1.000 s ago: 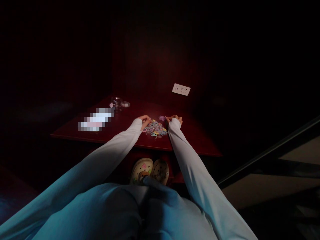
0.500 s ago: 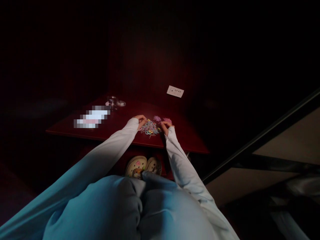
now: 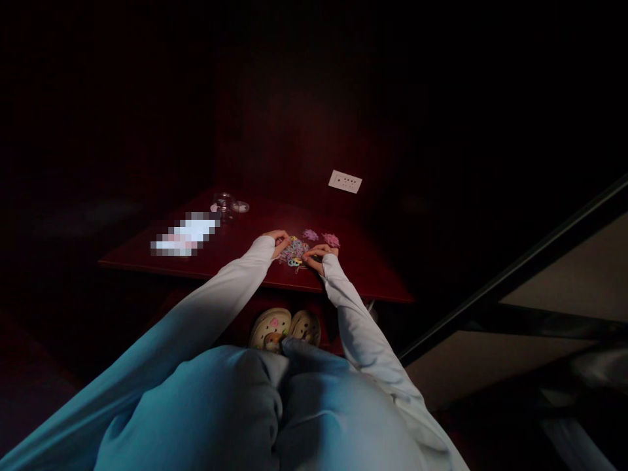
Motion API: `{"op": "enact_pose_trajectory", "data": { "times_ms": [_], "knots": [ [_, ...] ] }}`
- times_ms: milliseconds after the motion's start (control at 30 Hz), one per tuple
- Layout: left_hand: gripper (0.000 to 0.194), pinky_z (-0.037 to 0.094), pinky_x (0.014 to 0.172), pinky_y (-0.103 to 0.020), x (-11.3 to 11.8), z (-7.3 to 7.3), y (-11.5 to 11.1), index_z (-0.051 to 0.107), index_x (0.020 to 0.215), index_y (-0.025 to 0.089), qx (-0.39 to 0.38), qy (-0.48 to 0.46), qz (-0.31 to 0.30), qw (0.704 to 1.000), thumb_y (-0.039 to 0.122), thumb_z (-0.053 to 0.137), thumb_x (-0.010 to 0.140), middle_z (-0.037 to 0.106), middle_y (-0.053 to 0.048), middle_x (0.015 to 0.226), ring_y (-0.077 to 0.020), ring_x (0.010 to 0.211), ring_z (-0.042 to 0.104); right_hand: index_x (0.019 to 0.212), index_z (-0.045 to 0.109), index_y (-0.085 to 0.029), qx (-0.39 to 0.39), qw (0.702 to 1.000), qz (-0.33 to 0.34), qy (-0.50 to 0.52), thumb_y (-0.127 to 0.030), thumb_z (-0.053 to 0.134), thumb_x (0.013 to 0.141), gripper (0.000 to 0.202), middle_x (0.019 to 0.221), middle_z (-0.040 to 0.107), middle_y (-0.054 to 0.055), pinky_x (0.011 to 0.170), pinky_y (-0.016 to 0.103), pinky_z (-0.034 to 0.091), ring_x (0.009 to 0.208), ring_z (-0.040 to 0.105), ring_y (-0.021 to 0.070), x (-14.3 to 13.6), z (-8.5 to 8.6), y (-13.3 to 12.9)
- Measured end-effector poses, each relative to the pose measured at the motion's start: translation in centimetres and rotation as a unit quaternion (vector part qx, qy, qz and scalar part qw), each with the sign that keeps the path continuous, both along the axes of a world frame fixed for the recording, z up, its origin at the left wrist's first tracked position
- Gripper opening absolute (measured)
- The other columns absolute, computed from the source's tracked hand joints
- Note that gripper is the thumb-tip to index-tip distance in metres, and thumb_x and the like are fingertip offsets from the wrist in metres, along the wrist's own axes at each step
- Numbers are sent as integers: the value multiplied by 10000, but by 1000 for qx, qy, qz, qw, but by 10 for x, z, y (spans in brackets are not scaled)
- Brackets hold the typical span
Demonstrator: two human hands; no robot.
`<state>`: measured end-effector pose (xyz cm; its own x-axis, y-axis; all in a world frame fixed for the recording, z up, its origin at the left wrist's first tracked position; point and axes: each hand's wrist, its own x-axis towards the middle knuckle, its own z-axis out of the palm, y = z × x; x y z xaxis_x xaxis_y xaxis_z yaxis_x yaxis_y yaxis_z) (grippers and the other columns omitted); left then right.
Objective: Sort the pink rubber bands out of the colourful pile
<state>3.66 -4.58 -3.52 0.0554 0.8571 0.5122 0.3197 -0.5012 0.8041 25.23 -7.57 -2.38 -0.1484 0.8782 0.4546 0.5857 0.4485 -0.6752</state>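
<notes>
A pile of small multicoloured bands [image 3: 294,250] lies near the front edge of the dark red table [image 3: 235,265]. My left hand [image 3: 279,241] rests at the pile's left side, its fingers drawn together; what they grip is too small to make out. At the right side of the pile is my right hand [image 3: 318,256], fingers closed and pointing left into the bands; anything between the fingertips is hidden. Behind the pile sits a small purple heap [image 3: 311,234]. A pink heap [image 3: 331,241] lies just beyond my right hand.
Clear round containers [image 3: 224,205] and a lid-like disc [image 3: 240,207] stand at the back left. A bright pixelated rectangle [image 3: 186,235] lies on the table's left. A white socket plate [image 3: 345,182] is on the wall. Beige clogs [image 3: 273,329] show below the table.
My right hand has moved left and down from beside the purple and pink heaps to the pile's right edge. My left hand stays at the pile. The view has shifted slightly.
</notes>
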Motion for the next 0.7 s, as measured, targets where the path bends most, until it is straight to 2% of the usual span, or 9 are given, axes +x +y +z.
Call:
{"op": "enact_pose_trajectory", "data": {
  "times_ms": [167, 433, 700],
  "knots": [
    [205, 315, 456, -227, 1, 1, -3, 638, 654, 209, -5, -2, 12, 1000, 404, 612, 710, 474, 19, 561, -128, 524, 423, 806, 846, -288, -7, 1000, 4, -27, -534, 829, 762, 250, 1035, 633, 72, 1035, 426, 369, 1131, 479, 275, -1, 2, -4],
    [158, 336, 492, -239, 3, 2, -3, 642, 670, 203, -22, 23, 24, 999, 332, 615, 757, 454, 35, 566, -127, 529, 424, 841, 843, -293, -2, 999, 2, -35, -529, 834, 764, 249, 1048, 625, 71, 1035, 404, 368, 1155, 462, 281, -2, 5, -9],
    [175, 305, 502, -235, 1, 6, -8, 658, 667, 192, 0, 53, 10, 999, 331, 605, 758, 474, 36, 548, -124, 533, 432, 799, 834, -299, -1, 997, 14, -72, -499, 853, 761, 205, 1036, 649, 56, 1028, 406, 356, 1133, 460, 273, -3, -2, -2]
  ]
}}
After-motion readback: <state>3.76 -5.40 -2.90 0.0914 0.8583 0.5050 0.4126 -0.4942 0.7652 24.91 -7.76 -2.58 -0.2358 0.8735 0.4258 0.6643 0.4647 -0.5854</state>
